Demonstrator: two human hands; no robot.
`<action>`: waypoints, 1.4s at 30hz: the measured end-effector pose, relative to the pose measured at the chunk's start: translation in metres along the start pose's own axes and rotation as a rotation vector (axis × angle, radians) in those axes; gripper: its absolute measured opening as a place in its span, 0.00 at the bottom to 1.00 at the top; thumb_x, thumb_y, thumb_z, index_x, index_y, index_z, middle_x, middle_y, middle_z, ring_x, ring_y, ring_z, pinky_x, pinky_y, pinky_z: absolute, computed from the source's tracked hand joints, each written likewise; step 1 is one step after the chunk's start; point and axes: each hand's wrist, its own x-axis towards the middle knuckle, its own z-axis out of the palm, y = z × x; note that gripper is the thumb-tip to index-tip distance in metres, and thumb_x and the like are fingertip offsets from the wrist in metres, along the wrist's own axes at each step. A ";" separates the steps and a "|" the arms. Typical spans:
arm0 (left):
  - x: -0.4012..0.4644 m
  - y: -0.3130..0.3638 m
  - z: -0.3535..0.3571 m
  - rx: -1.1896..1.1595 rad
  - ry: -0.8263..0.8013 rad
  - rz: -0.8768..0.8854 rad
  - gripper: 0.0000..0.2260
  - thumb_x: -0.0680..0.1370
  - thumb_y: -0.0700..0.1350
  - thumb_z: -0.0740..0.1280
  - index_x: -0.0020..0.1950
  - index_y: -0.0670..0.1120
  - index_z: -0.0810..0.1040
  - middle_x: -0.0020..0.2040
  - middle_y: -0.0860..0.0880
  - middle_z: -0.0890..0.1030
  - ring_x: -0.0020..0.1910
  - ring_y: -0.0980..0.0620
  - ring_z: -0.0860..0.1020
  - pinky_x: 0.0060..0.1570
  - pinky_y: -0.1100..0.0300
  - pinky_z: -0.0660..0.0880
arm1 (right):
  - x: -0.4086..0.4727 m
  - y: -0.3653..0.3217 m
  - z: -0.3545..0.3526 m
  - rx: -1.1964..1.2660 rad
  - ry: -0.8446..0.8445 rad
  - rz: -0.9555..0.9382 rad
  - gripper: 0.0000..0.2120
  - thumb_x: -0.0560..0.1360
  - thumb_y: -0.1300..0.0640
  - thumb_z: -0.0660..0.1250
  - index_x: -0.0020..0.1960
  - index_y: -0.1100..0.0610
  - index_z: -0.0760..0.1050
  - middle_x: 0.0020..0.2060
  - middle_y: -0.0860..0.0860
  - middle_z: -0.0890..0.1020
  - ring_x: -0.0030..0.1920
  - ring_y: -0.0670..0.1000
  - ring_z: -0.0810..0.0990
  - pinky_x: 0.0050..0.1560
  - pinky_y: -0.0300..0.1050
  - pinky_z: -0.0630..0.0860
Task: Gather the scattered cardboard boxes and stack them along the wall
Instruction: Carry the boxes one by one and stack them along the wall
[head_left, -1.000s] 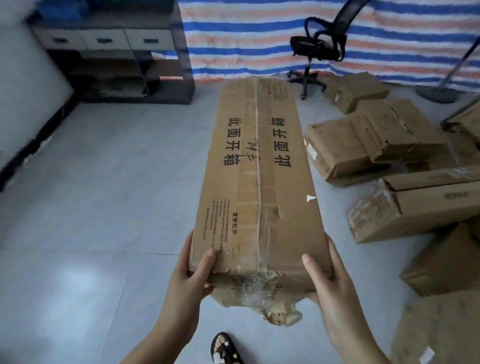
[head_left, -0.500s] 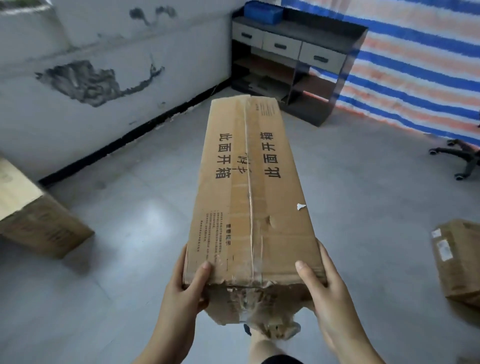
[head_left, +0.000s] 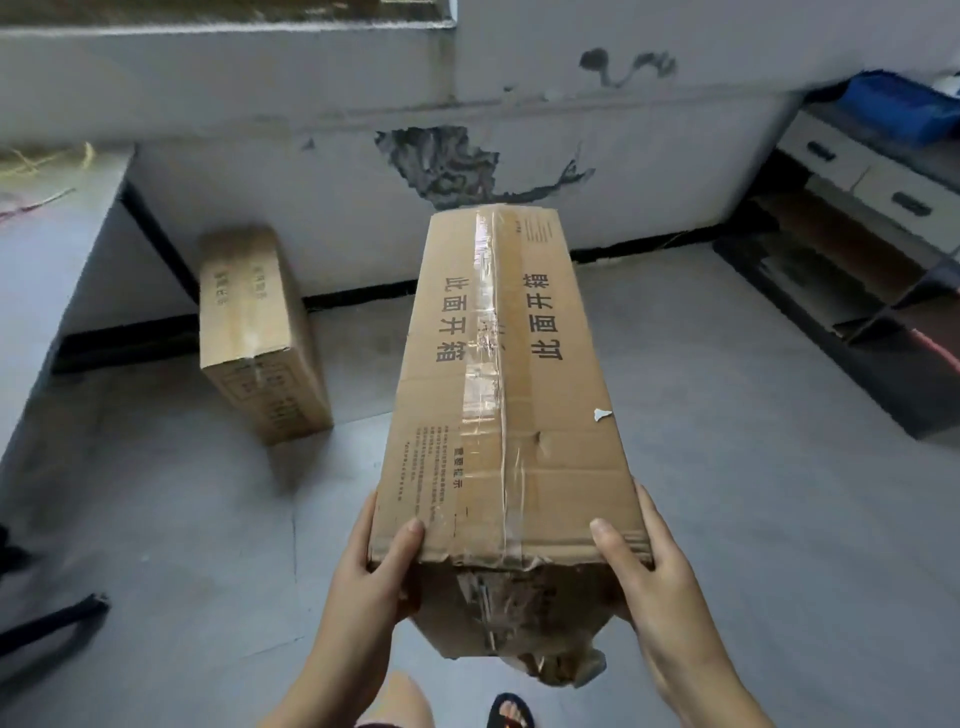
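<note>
Both hands' grip clamps long box (head_left: 498, 395); fingers hidden beneath, near end crumpled

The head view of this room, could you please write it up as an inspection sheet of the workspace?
Surface: grey tiled floor, bare where visible.
Job's things: long taped box carried lengthwise, its near end torn; second box lies on the floor near the wall.
Clutter: blue bin on the drawer shelf unit.
Hands: left hand and right hand grip the long box's near corners.
Cables: thin strands on the ledge at left; type unclear.
Surroundings: wall paint peeled in a dark patch.
</note>
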 end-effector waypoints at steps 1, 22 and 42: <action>0.014 0.007 -0.002 -0.020 0.030 0.010 0.14 0.78 0.43 0.64 0.56 0.63 0.73 0.43 0.61 0.84 0.37 0.63 0.80 0.40 0.55 0.76 | 0.020 -0.008 0.009 -0.012 -0.038 -0.007 0.25 0.70 0.44 0.67 0.66 0.35 0.67 0.56 0.41 0.80 0.58 0.48 0.79 0.63 0.56 0.74; 0.373 0.173 -0.100 -0.015 0.234 0.026 0.22 0.78 0.48 0.65 0.71 0.60 0.66 0.58 0.57 0.80 0.58 0.55 0.78 0.64 0.48 0.71 | 0.375 -0.120 0.278 -0.070 -0.315 0.106 0.32 0.66 0.44 0.69 0.69 0.40 0.67 0.56 0.44 0.82 0.58 0.49 0.79 0.63 0.60 0.73; 0.656 0.109 -0.124 -0.037 0.401 -0.123 0.24 0.74 0.55 0.65 0.70 0.61 0.66 0.63 0.57 0.77 0.63 0.55 0.75 0.65 0.42 0.69 | 0.672 -0.039 0.398 -0.276 -0.519 0.284 0.33 0.67 0.41 0.71 0.70 0.37 0.64 0.62 0.44 0.79 0.61 0.50 0.77 0.64 0.62 0.71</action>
